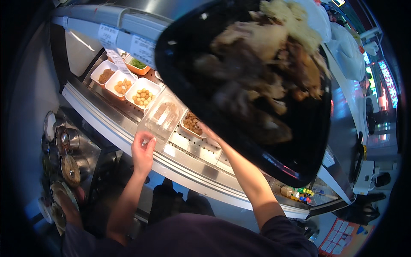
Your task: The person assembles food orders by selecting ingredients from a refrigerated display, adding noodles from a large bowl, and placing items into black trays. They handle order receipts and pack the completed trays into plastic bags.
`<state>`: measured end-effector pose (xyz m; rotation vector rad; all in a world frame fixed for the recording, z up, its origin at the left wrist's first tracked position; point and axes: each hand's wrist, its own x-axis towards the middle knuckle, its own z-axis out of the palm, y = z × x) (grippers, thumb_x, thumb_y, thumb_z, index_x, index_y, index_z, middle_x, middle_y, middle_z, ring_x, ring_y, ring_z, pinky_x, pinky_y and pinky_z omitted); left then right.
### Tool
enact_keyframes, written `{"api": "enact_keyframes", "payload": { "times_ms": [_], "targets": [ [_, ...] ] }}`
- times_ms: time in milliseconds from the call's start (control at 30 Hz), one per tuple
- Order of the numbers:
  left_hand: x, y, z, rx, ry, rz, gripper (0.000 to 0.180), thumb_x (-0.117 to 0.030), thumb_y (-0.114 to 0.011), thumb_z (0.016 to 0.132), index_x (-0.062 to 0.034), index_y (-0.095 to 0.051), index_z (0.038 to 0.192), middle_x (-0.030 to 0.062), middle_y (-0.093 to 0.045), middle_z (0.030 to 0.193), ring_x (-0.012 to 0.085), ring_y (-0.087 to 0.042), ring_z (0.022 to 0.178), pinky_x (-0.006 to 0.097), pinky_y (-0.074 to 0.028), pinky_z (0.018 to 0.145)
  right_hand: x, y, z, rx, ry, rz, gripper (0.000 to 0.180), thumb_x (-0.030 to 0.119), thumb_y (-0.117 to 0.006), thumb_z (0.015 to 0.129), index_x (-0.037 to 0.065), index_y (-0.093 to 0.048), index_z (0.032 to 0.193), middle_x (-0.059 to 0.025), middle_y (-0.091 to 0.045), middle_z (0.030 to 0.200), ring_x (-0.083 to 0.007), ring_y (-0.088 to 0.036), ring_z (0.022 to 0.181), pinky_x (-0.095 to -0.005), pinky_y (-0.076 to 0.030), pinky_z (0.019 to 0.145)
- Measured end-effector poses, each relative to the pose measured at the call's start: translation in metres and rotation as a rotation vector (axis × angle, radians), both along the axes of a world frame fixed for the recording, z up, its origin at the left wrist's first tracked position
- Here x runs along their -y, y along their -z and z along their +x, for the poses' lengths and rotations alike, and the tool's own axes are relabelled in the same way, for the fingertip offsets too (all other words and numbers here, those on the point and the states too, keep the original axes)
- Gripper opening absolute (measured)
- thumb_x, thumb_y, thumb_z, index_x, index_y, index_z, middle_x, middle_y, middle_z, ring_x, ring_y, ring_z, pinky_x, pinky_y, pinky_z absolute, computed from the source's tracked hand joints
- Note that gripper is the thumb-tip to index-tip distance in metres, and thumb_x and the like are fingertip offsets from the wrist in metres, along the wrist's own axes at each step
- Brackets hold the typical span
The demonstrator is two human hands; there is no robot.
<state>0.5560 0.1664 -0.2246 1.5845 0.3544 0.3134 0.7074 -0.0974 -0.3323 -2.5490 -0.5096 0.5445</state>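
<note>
My left hand (144, 147) is closed at the near left corner of a clear plastic container (163, 113), fingers curled in and thumb alongside. The container lies in the refrigerated display case, between a white tray of small yellowish balls (143, 97) and a white tray of brown pieces (191, 123). My right hand (209, 132) reaches to the edge of the brown-piece tray. Most of its fingers are hidden behind a black tray (184, 38) heaped with cut meat (265, 64), large and blurred in the foreground.
More food trays (105, 73) stand at the case's left end, and small coloured bottles (299, 192) at its right end. Steel pots (70, 139) crowd the left side. Another dark-sleeved person's forearm (66, 205) shows at lower left. A white device (364, 175) sits at right.
</note>
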Motion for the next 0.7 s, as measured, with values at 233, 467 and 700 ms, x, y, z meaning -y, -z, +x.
{"api": "enact_keyframes", "payload": {
  "times_ms": [233,467,700],
  "targets": [
    [-0.034,0.015,-0.031,-0.006,-0.048,-0.200,0.018,0.007,-0.062,0.094,-0.0021,-0.057,0.109,0.0045,-0.059,0.103,0.0085,-0.056,0.080,0.022,-0.048,0.064,-0.083,0.049,0.033,-0.126,0.201,-0.167,0.045,0.033,-0.075,0.077,0.010,-0.066,0.114,-0.0238,-0.065,0.117,-0.0388,-0.063,0.115,-0.0454,-0.051,0.098],
    [-0.070,0.021,-0.040,-0.038,-0.069,-0.244,0.017,0.003,-0.064,0.095,-0.0028,-0.058,0.109,0.0045,-0.060,0.103,0.0080,-0.054,0.079,0.022,-0.047,0.064,-0.016,0.085,0.054,-0.553,0.404,0.466,0.027,0.022,-0.069,0.093,0.012,-0.073,0.118,-0.0060,-0.073,0.109,-0.0222,-0.065,0.109,-0.0383,-0.051,0.093],
    [-0.075,0.028,-0.034,-0.046,-0.034,-0.264,0.016,0.002,-0.065,0.095,-0.0026,-0.057,0.108,0.0050,-0.060,0.104,0.0085,-0.053,0.079,0.023,-0.047,0.065,-0.019,0.020,0.048,-1.197,0.750,0.973,0.048,0.044,-0.055,0.103,0.012,-0.059,0.139,-0.0027,-0.071,0.101,-0.0162,-0.060,0.088,-0.0409,-0.047,0.081]
  ]
}}
